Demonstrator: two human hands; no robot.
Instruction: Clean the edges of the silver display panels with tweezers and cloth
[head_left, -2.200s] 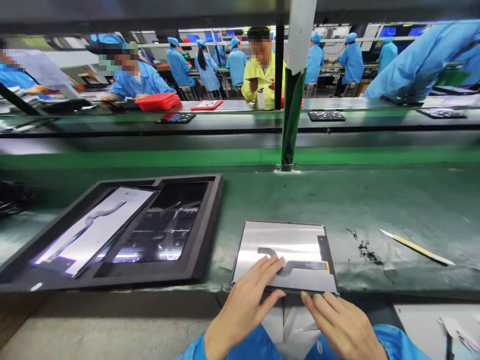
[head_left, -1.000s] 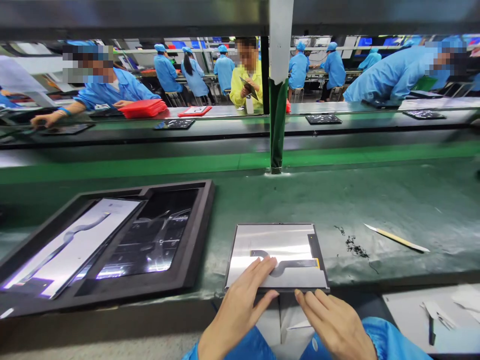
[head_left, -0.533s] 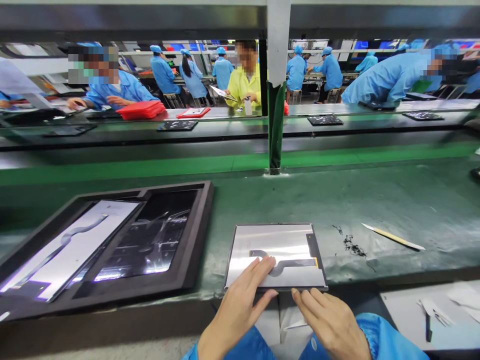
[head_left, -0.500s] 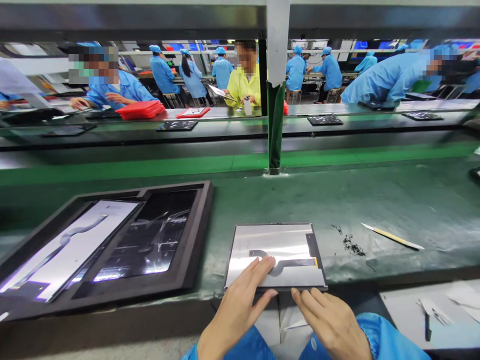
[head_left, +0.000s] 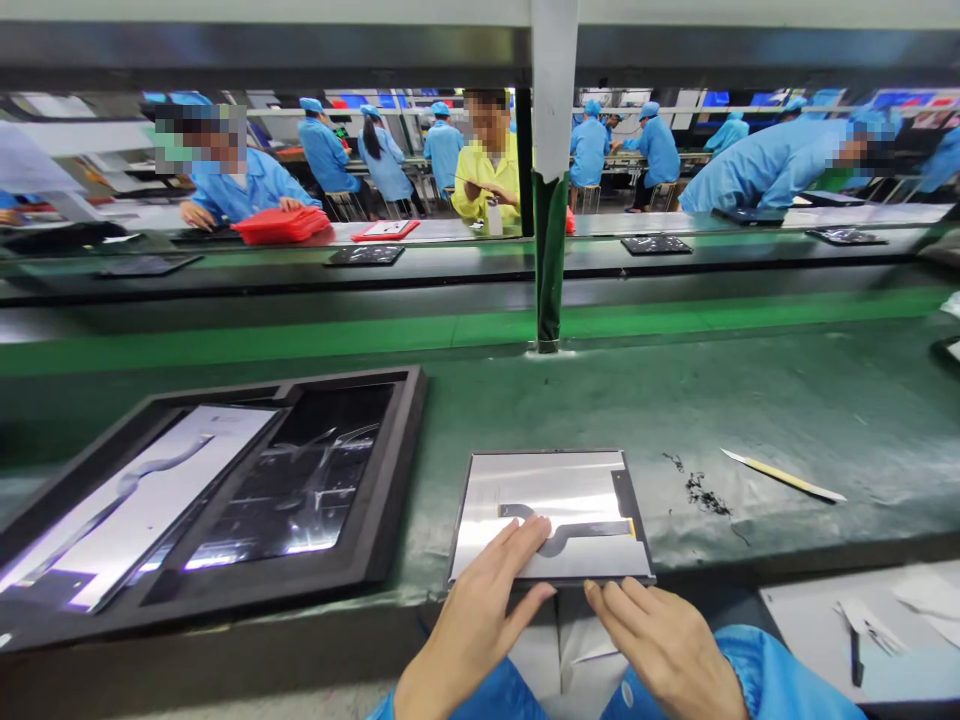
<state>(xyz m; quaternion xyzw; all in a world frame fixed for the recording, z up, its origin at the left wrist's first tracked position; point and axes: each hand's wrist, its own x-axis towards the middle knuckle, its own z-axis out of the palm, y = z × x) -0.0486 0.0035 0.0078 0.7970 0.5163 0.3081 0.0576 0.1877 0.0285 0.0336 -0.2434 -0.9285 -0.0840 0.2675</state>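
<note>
A flat display panel [head_left: 480, 490] lies back side up at the front edge of the bench, its silvery back crossed by a dark, S-shaped flex cable [head_left: 592, 529] with a yellow end. My left hand [head_left: 487, 590] rests on the panel with fingers stretched out flat over the cable and the thumb apart near the front edge. At that edge, right of centre, my right hand [head_left: 652, 625] is closed, its bent fingers pressed together against the panel's dark border. The fingertips' undersides are hidden.
Left of the panel, a black foam tray [head_left: 409, 440] holds another panel [head_left: 217, 450] and a glossy film-like sheet. To the right are black scraps [head_left: 705, 495] and a pale yellow pointed tool [head_left: 784, 478]. A post [head_left: 550, 260] rises behind; co-workers sit beyond the conveyor.
My hands and the panel have hardly moved. Across the line, dark panels have shifted slightly right, and a co-worker at left has moved a hand onto the red stack.
</note>
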